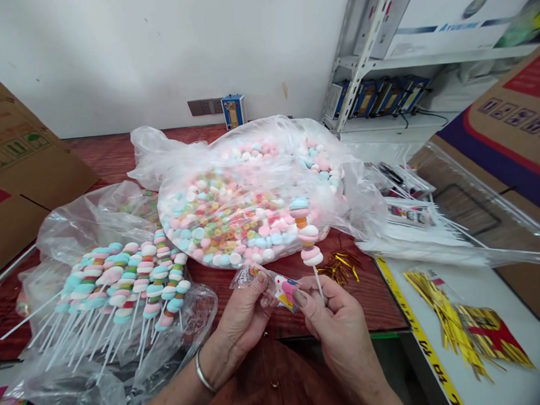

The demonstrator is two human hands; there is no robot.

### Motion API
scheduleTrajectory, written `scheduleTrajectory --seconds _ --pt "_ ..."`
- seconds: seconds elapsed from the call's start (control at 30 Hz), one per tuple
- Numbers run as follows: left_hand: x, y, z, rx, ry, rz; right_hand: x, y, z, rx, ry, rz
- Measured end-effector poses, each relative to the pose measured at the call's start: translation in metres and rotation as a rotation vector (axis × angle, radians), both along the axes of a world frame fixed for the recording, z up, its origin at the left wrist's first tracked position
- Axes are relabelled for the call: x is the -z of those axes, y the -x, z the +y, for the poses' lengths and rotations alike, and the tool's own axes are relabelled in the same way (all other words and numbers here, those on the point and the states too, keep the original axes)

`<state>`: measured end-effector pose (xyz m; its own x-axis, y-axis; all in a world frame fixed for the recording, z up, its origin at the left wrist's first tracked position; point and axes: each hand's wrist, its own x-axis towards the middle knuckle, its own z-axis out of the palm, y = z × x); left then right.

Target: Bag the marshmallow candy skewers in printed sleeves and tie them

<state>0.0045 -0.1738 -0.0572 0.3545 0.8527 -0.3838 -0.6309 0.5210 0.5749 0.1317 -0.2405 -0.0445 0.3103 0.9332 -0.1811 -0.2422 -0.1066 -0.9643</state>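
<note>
Between my two hands is a small clear candy wrapper (283,290) with a pink, yellow and blue print. My left hand (247,305) pinches its left end between thumb and fingers. The thumb of my right hand (331,319) presses on the wrapper's right end. That same hand also grips the white stick of a marshmallow skewer (308,239), which stands upright with pastel marshmallows and an orange gummy threaded on it. Just beyond my hands lies a large clear bag of loose marshmallows and gummies (235,222). Finished-looking marshmallow skewers (130,274) are piled on plastic at the left.
Gold twist ties (339,266) lie near my right hand, and more yellow ties (447,314) are on the white surface at right. Clear plastic sleeves and white sticks (426,231) sit behind them. Cardboard boxes (21,147) flank both sides. A metal shelf (362,61) stands at the back right.
</note>
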Motion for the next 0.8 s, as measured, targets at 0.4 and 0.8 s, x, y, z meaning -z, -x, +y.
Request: scheduleTrajectory --seconds 0.4,0.8 --pt "0.001 0.001 -0.002 0.035 -0.176 0.227 0.0 -0.005 -0.001 0.015 0.01 -0.505" --pt "0.011 0.006 0.011 -0.033 0.229 -0.137 0.012 -0.03 -0.019 0.142 -0.175 -0.789"
